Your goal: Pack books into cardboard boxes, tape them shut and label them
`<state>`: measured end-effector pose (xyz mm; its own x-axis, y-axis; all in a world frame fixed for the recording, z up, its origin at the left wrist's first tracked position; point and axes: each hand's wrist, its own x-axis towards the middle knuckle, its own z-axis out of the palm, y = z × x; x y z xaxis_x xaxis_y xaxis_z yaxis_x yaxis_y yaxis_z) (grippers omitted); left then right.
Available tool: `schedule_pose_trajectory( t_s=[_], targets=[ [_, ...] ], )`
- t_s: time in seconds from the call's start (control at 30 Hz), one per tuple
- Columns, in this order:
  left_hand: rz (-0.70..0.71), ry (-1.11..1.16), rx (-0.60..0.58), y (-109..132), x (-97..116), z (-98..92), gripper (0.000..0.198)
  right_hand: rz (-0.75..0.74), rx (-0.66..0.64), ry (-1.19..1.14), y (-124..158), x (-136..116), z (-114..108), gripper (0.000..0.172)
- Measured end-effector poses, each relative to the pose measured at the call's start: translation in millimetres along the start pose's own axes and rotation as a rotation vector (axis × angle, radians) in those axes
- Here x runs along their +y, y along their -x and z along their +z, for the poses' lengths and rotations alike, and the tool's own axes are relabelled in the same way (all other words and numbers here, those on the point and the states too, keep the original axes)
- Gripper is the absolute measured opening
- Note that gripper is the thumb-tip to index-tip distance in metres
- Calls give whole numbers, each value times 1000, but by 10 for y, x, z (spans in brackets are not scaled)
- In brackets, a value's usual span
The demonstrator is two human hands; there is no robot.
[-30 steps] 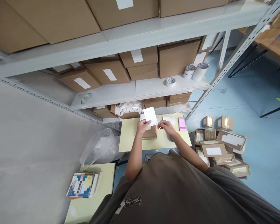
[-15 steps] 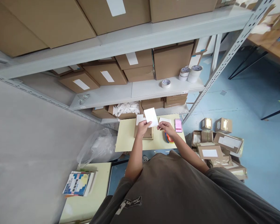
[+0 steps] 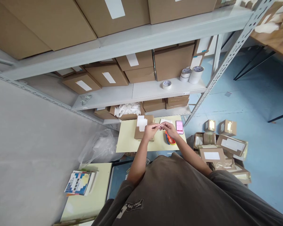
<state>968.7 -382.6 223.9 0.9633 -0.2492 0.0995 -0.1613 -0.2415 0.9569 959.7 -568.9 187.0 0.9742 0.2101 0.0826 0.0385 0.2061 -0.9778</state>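
My left hand (image 3: 151, 130) and my right hand (image 3: 168, 128) meet over the cream table (image 3: 126, 138), thumbs and fingertips pinched close together. Between them a thin pale edge of the white sheet (image 3: 158, 126) shows, turned nearly edge-on; how the right fingertips grip is too small to make out. Below and left of the hands lies a cardboard box (image 3: 138, 135) with a white label (image 3: 141, 122) on top. Just under my right hand is a roll of tape in an orange and blue holder (image 3: 170, 138). A phone (image 3: 179, 126) with a pink screen and white paper (image 3: 166, 121) lie beyond.
A metal shelf rack (image 3: 118, 94) stands ahead, with cartons and tape rolls (image 3: 196, 74). Packed boxes (image 3: 212, 155) are piled on the floor at right. At left are a clear plastic bag (image 3: 97, 146) and a second table (image 3: 91, 204) with books (image 3: 79, 182).
The white sheet, held face-up in my left hand before, has tilted and nearly vanished from sight. My hands have come together, and the box's label now shows more fully.
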Motion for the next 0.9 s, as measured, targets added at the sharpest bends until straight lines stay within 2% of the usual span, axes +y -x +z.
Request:
schedule_pose_trajectory(
  t_s=[0.37,0.9],
  targets=[
    [-54,79,121,62,95,127,30,14,39,26,29,-82,20,49],
    [-52,78,137,108,115,171,29,22,30,8,78,-126,13,43]
  ],
)
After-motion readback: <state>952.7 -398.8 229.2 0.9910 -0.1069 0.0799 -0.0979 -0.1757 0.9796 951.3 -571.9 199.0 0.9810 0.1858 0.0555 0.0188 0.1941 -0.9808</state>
